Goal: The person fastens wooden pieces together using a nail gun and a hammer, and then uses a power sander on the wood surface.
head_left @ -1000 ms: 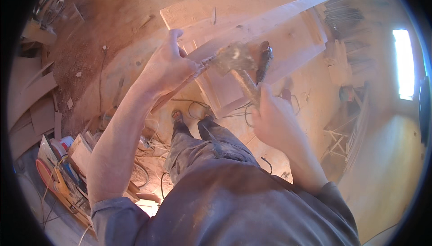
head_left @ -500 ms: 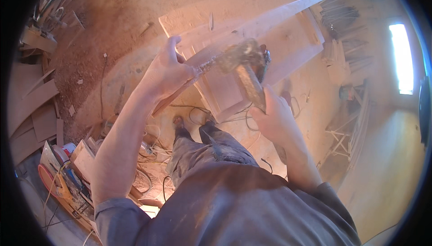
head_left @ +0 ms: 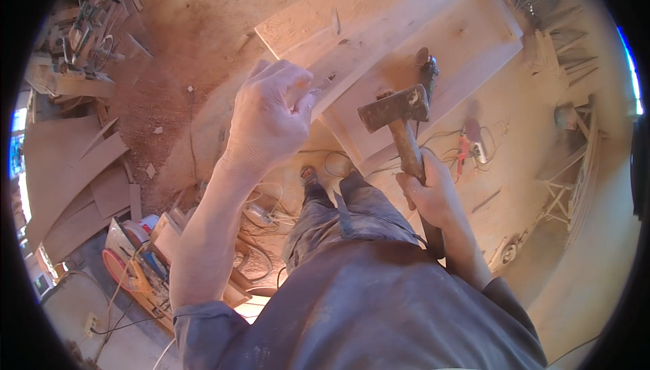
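My right hand [head_left: 433,190] is wrapped round the wooden handle of a hammer [head_left: 394,107], whose dark, blocky head points away from me. My left hand [head_left: 271,116] is closed, fingers curled, at the near end of a long pale wooden board [head_left: 399,35]. Pale bits show just beyond its thumb, but what the fingers hold is hidden. The board slants up to the far right, across a wide wooden panel [head_left: 481,48]. Behind the hammer head, a dark tool [head_left: 428,73] rests on the panel.
A red-handled power tool [head_left: 463,150] lies on the floor at right, among cables. Wood sheets [head_left: 68,160] lean at left, below a heap of offcuts [head_left: 88,45]. At lower left stands a yellow-and-blue machine [head_left: 139,278]. A trestle [head_left: 558,194] stands at right.
The hammer, blurred over the board beside my left hand before, is now sharp and lower right, away from the board. My left hand's raised thumb has come down. The whole view has shifted.
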The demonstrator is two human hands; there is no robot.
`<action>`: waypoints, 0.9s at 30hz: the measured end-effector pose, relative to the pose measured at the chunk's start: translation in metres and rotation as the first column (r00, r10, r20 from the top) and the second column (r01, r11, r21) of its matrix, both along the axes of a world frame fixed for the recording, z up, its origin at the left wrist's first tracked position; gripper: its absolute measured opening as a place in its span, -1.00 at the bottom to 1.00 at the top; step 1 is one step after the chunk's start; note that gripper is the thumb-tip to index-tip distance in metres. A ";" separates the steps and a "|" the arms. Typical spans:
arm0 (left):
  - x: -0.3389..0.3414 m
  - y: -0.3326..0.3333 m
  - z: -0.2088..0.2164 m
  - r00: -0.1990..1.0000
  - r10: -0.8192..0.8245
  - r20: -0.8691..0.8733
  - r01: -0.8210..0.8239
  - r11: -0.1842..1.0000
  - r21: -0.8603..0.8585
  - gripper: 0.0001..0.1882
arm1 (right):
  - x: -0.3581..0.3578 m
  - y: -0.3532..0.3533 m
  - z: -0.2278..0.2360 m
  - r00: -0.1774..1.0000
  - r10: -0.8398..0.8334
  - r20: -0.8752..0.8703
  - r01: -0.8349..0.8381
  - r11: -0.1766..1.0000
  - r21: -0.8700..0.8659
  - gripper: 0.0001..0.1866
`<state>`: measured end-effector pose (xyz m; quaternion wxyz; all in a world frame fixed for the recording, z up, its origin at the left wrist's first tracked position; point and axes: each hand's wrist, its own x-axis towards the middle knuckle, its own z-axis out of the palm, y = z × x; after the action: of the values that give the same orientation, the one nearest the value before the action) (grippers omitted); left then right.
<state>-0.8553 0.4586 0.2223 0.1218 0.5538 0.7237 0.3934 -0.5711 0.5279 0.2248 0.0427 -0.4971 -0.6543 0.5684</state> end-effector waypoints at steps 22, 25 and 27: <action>-0.008 -0.097 -0.023 0.553 0.498 0.668 -0.548 0.821 -0.159 -0.65 | -0.096 0.010 0.010 0.804 0.446 -0.394 -0.595 0.590 -0.546 -0.85; -0.003 -0.096 -0.038 0.458 0.500 0.735 -0.641 0.759 -0.117 -0.63 | -0.093 0.017 0.014 0.767 0.519 -0.376 -0.635 0.529 -0.564 -0.85; -0.001 -0.094 -0.045 0.481 0.535 0.694 -0.679 0.728 -0.090 -0.59 | -0.093 0.032 0.023 0.805 0.530 -0.266 -0.574 0.586 -0.571 -0.85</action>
<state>-0.8558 0.3641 0.1768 0.1740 0.0848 0.7320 0.6532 -0.6638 0.5599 0.2476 -0.2819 -0.2346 -0.5459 0.7533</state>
